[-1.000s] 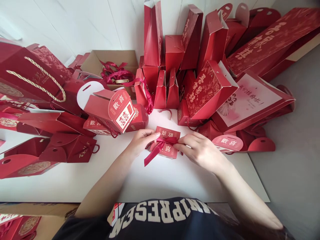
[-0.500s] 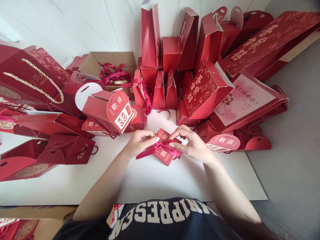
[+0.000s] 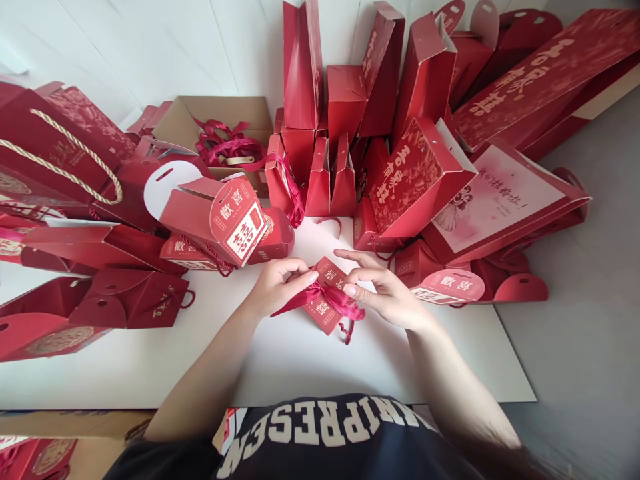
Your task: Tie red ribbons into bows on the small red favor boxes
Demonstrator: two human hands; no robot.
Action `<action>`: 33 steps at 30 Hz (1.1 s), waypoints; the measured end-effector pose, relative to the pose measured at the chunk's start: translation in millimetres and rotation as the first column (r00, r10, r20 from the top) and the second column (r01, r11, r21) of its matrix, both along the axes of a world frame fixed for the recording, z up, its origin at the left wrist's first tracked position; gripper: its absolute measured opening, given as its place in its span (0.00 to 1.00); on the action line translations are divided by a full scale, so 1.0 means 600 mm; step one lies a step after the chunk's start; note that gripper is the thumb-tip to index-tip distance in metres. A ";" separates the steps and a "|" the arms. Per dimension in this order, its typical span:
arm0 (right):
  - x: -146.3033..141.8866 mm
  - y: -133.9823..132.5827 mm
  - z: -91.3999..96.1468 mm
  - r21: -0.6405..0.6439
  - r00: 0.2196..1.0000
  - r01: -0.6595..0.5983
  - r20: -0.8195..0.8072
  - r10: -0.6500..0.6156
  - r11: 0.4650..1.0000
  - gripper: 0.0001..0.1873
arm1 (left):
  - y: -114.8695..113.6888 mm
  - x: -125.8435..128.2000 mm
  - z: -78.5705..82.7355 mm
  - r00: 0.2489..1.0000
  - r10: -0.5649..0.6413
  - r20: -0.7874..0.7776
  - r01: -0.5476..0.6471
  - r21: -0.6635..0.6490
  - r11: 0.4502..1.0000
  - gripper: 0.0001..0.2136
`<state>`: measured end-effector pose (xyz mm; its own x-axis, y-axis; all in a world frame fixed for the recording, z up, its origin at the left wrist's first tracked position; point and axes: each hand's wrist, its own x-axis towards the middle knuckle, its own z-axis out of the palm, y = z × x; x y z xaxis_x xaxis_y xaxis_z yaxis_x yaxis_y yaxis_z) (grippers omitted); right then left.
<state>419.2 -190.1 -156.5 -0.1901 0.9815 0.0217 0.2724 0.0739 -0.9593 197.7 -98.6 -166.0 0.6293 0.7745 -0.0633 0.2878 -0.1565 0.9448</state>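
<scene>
A small red gift box (image 3: pixel 326 313) with gold lettering lies on the white board (image 3: pixel 310 360) in front of me. A dark pink ribbon (image 3: pixel 325 295) is tied across its top. My left hand (image 3: pixel 277 283) pinches the ribbon's left part, its fingers curled. My right hand (image 3: pixel 383 291) pinches the ribbon's right loop with thumb and forefinger, the other fingers stretched out. A short red cord (image 3: pixel 346 331) hangs from the box's near corner.
Red gift boxes and bags crowd the back and both sides: a box with a round flap (image 3: pixel 220 220) on the left, a rope-handled bag (image 3: pixel 55 153) far left, a large tilted box (image 3: pixel 417 177) at right. A cardboard box of ribbons (image 3: pixel 223 137) stands behind. Grey floor lies right.
The box has turned a little on the board. My right hand has loosened and spread its fingers while still pinching the ribbon, and the red cord now shows at the box's near corner.
</scene>
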 end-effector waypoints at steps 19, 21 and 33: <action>0.003 0.017 -0.028 0.038 0.988 -0.121 -0.086 0.124 0.992 0.12 | 0.017 -0.007 -0.017 0.975 -0.196 0.102 0.195 0.019 0.981 0.14; 0.006 0.017 -0.029 0.059 0.988 -0.134 -0.068 0.138 0.989 0.11 | 0.018 -0.007 -0.020 0.973 -0.205 0.107 0.204 0.019 0.979 0.13; 0.015 0.025 -0.051 0.229 0.985 -0.156 -0.036 0.168 0.961 0.08 | 0.012 0.003 -0.024 0.983 -0.119 0.143 0.085 0.221 0.972 0.14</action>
<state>428.0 -174.9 -187.1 -0.3385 0.9065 0.2525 0.1863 0.3276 -0.9263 199.4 -91.2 -180.4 0.6948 0.6908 0.2001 0.1132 -0.3799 0.9181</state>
